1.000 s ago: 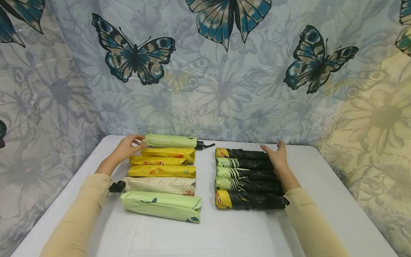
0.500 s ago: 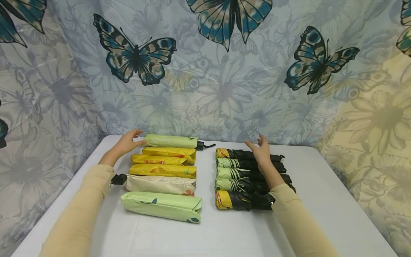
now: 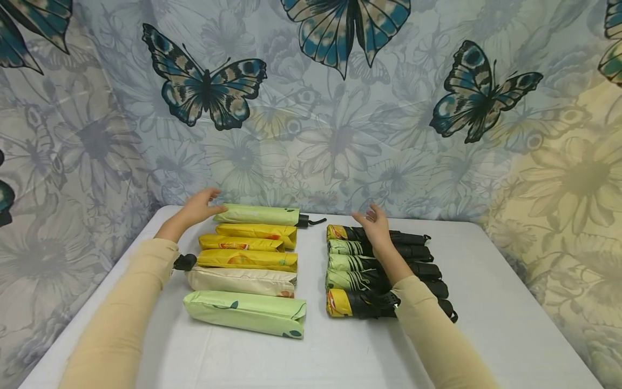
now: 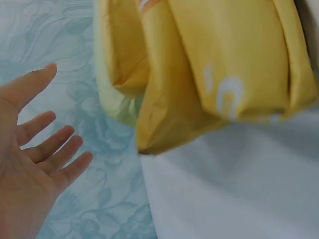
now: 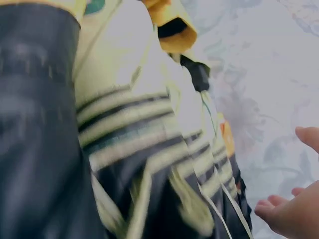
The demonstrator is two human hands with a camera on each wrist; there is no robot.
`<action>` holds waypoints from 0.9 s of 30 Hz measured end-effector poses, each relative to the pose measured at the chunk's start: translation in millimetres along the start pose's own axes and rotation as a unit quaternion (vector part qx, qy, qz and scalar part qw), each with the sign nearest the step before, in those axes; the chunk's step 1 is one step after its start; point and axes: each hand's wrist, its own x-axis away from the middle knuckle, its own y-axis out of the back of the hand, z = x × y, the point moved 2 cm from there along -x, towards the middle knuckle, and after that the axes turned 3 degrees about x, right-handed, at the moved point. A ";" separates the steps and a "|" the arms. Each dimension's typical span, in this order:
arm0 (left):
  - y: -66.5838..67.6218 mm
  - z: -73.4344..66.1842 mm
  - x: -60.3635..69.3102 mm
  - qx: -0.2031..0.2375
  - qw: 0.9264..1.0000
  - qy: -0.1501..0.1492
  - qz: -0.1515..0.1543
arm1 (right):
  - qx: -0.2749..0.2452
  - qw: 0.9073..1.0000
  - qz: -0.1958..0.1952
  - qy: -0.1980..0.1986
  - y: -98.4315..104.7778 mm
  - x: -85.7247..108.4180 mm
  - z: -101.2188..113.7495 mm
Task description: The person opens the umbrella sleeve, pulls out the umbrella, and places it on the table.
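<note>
My left hand [image 3: 194, 209] is beside the left end of a light green folded umbrella [image 3: 259, 214] with a black handle, at the back of the left row. Its fingers and thumb are spread in the left wrist view, with nothing between them. In front lie several yellow sleeves [image 3: 248, 259], a cream sleeve [image 3: 243, 281] and a light green sleeve [image 3: 245, 314]. My right hand [image 3: 378, 229] is above the back of the right row of black folded umbrellas [image 3: 369, 303], whose left ends are green or yellow. It holds nothing; its fingers are slightly bent.
Both rows lie crosswise on a white-covered table [image 3: 350, 351], with a narrow gap between them. A black end [image 3: 186, 262] sticks out at the left by the cream sleeve. Behind the table hangs a butterfly-printed cloth [image 3: 335, 135].
My right hand has moved left across the right row, uncovering the umbrellas' black right ends. My left hand has shifted slightly up and to the right. The umbrellas and sleeves stay in place.
</note>
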 end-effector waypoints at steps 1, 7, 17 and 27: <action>-2.0 0.2 -1.1 -0.001 1.000 0.000 0.002 | -0.001 1.000 0.006 0.000 -3.8 0.5 0.4; -14.1 3.1 -7.9 0.007 1.000 -0.004 0.010 | -0.018 0.999 0.031 -0.005 -25.7 3.5 2.6; -28.7 8.4 -11.8 0.029 0.999 0.032 0.021 | -0.062 0.997 0.040 0.013 -55.6 7.4 3.9; -36.5 7.0 -11.3 0.036 0.998 0.040 0.020 | -0.081 0.996 0.045 0.020 -84.9 10.2 8.6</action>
